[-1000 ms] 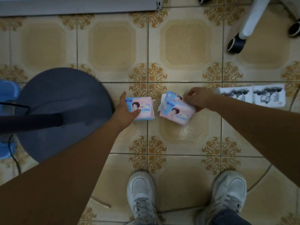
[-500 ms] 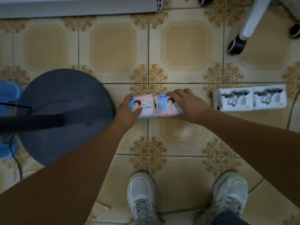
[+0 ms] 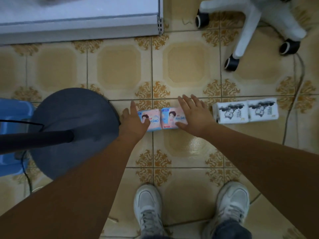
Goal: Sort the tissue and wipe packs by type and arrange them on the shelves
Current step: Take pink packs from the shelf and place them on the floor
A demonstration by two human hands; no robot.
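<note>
Two pink-and-blue tissue packs lie side by side on the tiled floor, the left pack [image 3: 152,120] touching the right pack [image 3: 170,119]. My left hand [image 3: 133,121] rests against the left pack's left end, fingers straight, thumb lying on its top. My right hand [image 3: 196,116] lies flat with spread fingers over the right pack's right end. Two white packs with black ink prints, one [image 3: 230,112] beside the other [image 3: 262,110], sit in a row further right. The white shelf [image 3: 81,21] runs along the top left.
A dark round stand base [image 3: 74,131] with a black pole sits just left of my left hand. A blue plastic item [image 3: 12,135] is at the far left. A white wheeled chair base [image 3: 250,30] stands top right, and a cable [image 3: 293,109] runs past the white packs. My shoes [image 3: 148,207] are below.
My right hand set the second pink pack down flush against the first, then let go and flattened its fingers. My left hand opened from holding the left pack. The view tilted up toward the shelf.
</note>
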